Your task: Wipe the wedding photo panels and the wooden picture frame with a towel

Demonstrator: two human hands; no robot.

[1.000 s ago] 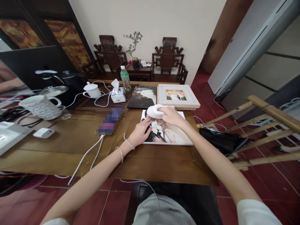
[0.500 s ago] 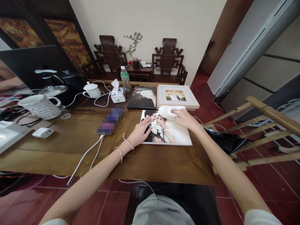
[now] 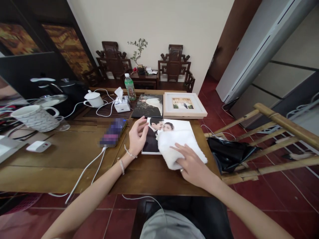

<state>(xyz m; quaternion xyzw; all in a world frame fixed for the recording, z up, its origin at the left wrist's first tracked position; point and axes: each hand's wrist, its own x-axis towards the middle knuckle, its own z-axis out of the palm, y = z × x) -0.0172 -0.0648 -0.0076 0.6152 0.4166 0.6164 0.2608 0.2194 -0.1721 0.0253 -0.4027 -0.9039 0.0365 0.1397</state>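
Observation:
A photo panel (image 3: 150,141) showing a couple lies flat on the wooden table. Across its lower right part spreads a white cloth (image 3: 183,146), which also hangs over the panel's front edge. My right hand (image 3: 193,166) is on the cloth, gripping its near part with the fingertips pressed into it. At the panel's left edge is my left hand (image 3: 138,137), fingers apart and holding nothing; whether it touches the edge I cannot tell. Behind the panel lie a dark photo panel (image 3: 147,105) and a pale wooden picture frame (image 3: 185,103).
To the left a phone (image 3: 112,132) lies plugged into a white cable. Farther back stand a tissue box (image 3: 122,105), a green-labelled bottle (image 3: 130,88), a lidded white cup (image 3: 93,99) and a patterned mug (image 3: 37,118). A bamboo chair (image 3: 281,121) with a black bag stands at the right.
My right hand has drawn the cloth from the panel's top edge down to its lower right, where it now lies spread out. The left hand has moved off the picture to its left edge.

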